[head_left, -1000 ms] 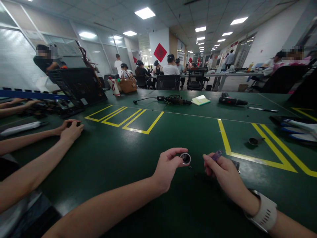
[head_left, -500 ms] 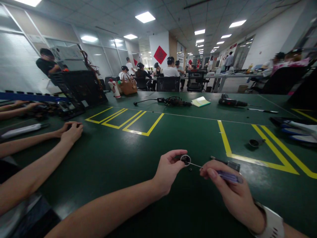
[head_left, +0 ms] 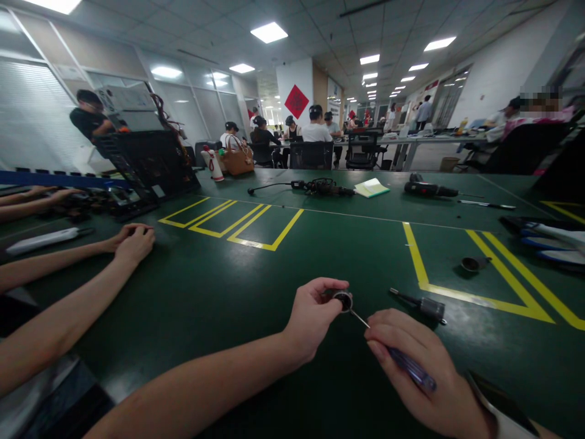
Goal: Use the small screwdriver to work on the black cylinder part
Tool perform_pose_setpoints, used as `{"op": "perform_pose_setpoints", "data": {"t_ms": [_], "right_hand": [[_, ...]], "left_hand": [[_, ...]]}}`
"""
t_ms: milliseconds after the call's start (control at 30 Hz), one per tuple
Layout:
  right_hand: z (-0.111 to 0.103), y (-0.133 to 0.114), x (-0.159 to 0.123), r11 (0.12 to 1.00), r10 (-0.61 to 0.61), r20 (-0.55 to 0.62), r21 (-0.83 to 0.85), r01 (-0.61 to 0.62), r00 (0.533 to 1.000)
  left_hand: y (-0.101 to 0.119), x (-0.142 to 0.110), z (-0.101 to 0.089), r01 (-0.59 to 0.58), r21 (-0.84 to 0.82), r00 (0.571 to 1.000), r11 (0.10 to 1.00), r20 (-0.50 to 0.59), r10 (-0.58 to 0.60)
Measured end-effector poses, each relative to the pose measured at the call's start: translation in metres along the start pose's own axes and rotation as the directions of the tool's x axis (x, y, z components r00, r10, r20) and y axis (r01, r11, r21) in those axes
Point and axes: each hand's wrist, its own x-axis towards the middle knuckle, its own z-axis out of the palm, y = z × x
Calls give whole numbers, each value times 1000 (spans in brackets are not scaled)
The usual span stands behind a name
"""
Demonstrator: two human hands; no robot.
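Note:
My left hand [head_left: 315, 314] pinches a small round black and silver part [head_left: 342, 300] just above the green table [head_left: 219, 292]. My right hand [head_left: 420, 372] is closed round a purple-handled screwdriver [head_left: 409, 369], whose thin shaft slants up and left so that its tip meets the round part. A second, dark-handled screwdriver [head_left: 420, 303] lies on the table just right of the part.
A co-worker's two hands [head_left: 132, 239] rest on the table at the left. A small black cap [head_left: 473, 263] sits between yellow lines at the right. Farther back lie a cabled tool [head_left: 320, 186], a notepad [head_left: 371, 188], a power screwdriver [head_left: 427, 189] and a black rack [head_left: 146, 164].
My right hand has turned the purple screwdriver and drawn back toward me, bringing the shaft's tip onto the round part. My left hand has stayed on the part.

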Motion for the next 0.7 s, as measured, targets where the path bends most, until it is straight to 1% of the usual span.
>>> {"op": "perform_pose_setpoints", "data": {"t_ms": [133,200,267,333,367,400,433,467,500,533,567,600,633,700], "right_hand": [[-1,-2,0,1000,7,35,-3,-6,999],[-2,-3,-2,1000,14,20,20,-14,1000],[-3,-2,-4,995,48,-44,94,-44,998],[-2,2,-4,972,137,-163,211,-101,977],[0,6,-3,949,217,-219,277,-153,951],[2,10,-1,912,318,-253,345,-222,914],[4,16,0,857,436,-260,412,-310,861],[6,22,2,781,553,-223,474,-406,803],[9,27,3,691,652,-159,526,-495,742],[11,33,4,609,719,-91,562,-560,689],[12,37,5,546,757,-34,583,-602,653],[13,40,6,505,775,8,593,-627,631],[14,42,6,486,781,33,594,-641,623],[15,42,7,484,779,55,580,-655,624]], "left_hand": [[1,-1,0,13,7,1000,1000,-2,-12],[1,-1,0,22,10,1000,1000,-3,-22],[2,-1,0,36,13,999,999,1,-36],[3,0,0,58,23,998,998,-2,-58],[4,0,0,70,30,998,997,-6,-70],[5,0,0,82,36,997,996,-13,-81],[6,0,0,93,38,996,995,-19,-92],[7,0,1,102,35,995,994,-26,-101],[8,0,1,109,25,994,994,-32,-108],[9,0,1,115,12,993,993,-34,-114],[9,0,0,120,-2,992,993,-35,-120],[10,0,0,125,-14,991,992,-35,-126],[10,0,0,129,-23,991,991,-33,-130],[9,0,-1,136,-32,990,990,-33,-137]]}}
